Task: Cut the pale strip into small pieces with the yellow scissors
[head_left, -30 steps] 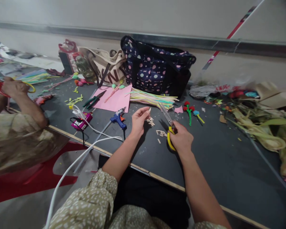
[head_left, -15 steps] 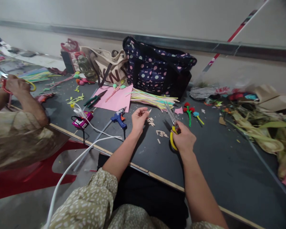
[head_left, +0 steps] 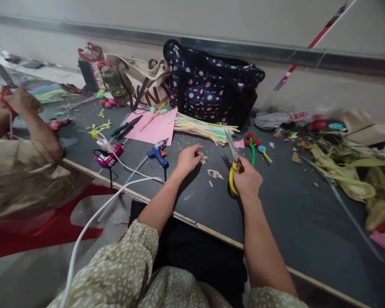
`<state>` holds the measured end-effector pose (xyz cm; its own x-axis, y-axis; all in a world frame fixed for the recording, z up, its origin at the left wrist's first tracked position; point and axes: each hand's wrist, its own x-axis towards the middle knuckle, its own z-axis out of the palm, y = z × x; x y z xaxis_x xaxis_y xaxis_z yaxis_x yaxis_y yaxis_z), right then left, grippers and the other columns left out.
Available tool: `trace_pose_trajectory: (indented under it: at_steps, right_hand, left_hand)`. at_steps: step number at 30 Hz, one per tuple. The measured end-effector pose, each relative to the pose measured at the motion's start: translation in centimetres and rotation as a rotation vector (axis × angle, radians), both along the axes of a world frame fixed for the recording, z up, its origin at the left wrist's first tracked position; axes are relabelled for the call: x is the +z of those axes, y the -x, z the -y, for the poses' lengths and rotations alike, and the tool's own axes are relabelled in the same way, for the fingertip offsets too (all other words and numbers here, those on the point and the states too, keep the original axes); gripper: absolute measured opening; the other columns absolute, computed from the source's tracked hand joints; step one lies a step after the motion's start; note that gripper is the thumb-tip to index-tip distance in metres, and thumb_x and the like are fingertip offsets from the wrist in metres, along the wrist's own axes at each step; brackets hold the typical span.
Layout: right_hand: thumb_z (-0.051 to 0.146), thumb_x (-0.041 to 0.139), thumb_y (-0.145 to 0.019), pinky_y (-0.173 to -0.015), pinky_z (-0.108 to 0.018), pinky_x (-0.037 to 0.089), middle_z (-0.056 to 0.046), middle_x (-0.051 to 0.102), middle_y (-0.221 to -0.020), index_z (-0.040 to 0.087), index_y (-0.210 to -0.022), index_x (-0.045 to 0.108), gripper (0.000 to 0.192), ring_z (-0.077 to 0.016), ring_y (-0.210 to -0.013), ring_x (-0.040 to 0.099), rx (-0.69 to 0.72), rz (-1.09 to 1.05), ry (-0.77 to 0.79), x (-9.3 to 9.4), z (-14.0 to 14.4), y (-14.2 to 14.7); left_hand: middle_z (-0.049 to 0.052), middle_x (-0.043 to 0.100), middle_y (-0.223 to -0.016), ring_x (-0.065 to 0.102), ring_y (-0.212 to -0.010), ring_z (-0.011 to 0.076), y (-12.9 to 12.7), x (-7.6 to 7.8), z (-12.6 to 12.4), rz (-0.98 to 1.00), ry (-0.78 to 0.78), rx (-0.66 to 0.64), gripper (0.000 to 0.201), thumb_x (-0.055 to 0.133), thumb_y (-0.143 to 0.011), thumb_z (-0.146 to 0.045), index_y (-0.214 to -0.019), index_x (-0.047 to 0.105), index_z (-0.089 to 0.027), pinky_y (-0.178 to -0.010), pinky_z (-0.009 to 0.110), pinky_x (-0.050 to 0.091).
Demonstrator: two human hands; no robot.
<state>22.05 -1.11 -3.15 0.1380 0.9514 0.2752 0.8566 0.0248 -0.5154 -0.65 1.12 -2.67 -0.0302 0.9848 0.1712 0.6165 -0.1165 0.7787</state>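
Note:
My right hand [head_left: 248,177] grips yellow-handled scissors [head_left: 233,169], blades pointing away from me and slightly parted. My left hand [head_left: 190,159] is low over the dark table, thumb and fingers pinched at a small pale cut piece [head_left: 205,158]. The fingertips partly hide the little pile there. Between the hands lies another group of short pale pieces [head_left: 215,174]. Just beyond are a bundle of pastel fuzzy stems [head_left: 205,127] and a pink paper scrap [head_left: 239,143]. Red-and-green [head_left: 252,147] and blue-and-yellow [head_left: 265,153] fuzzy-stem flowers lie right of the scissors.
A blue glue gun [head_left: 158,154], white cable [head_left: 115,193], purple power box [head_left: 109,156] and green-handled pliers [head_left: 125,128] are at left. Bags [head_left: 208,85] stand along the wall. Dried husks [head_left: 349,171] lie right. A co-worker's hand [head_left: 24,100] holds red-handled scissors at far left.
My left hand has lowered onto the pile of pale pieces, covering more of it. My right hand still holds the scissors. The whole view has shifted slightly.

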Motion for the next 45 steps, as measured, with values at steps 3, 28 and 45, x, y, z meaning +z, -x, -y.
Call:
trace_pose_trajectory:
  at_steps: [3, 28, 45]
  right_hand:
    - [0.032, 0.057, -0.074, -0.062, -0.025, 0.033, 0.001, 0.066, -0.078, 0.027, -0.108, 0.066, 0.036, -0.0154, -0.072, 0.057, 0.000, -0.004, 0.002, 0.1, 0.0, 0.1]
    - [0.035, 0.056, -0.074, -0.062, -0.026, 0.035, 0.000, 0.066, -0.077, 0.026, -0.112, 0.066, 0.040, -0.0167, -0.072, 0.058, -0.005, 0.012, -0.026, 0.1, 0.0, -0.1]
    - [0.035, 0.055, -0.074, -0.064, -0.026, 0.039, -0.001, 0.068, -0.078, 0.026, -0.113, 0.066, 0.041, -0.0179, -0.074, 0.061, -0.022, -0.009, -0.015, 0.8, 0.1, -0.2]
  left_hand:
    - [0.002, 0.073, -0.088, 0.063, -0.088, 0.0190, -0.5, 0.1, 0.2, -0.115, -0.018, -0.023, 0.035, 0.059, -0.078, -0.017, -0.113, 0.065, -0.021, -0.081, 0.030, 0.046]
    - [0.007, 0.066, -0.086, 0.056, -0.089, 0.0221, -1.3, 0.6, 1.0, -0.423, -0.122, -0.478, 0.013, 0.059, -0.082, -0.026, -0.084, 0.071, -0.021, -0.079, 0.032, 0.040]
    - [0.004, 0.066, -0.086, 0.053, -0.088, 0.0195, -1.5, 1.1, 1.9, -0.329, -0.024, -0.875, 0.005, 0.069, -0.077, -0.024, -0.080, 0.073, -0.024, -0.076, 0.029, 0.036]
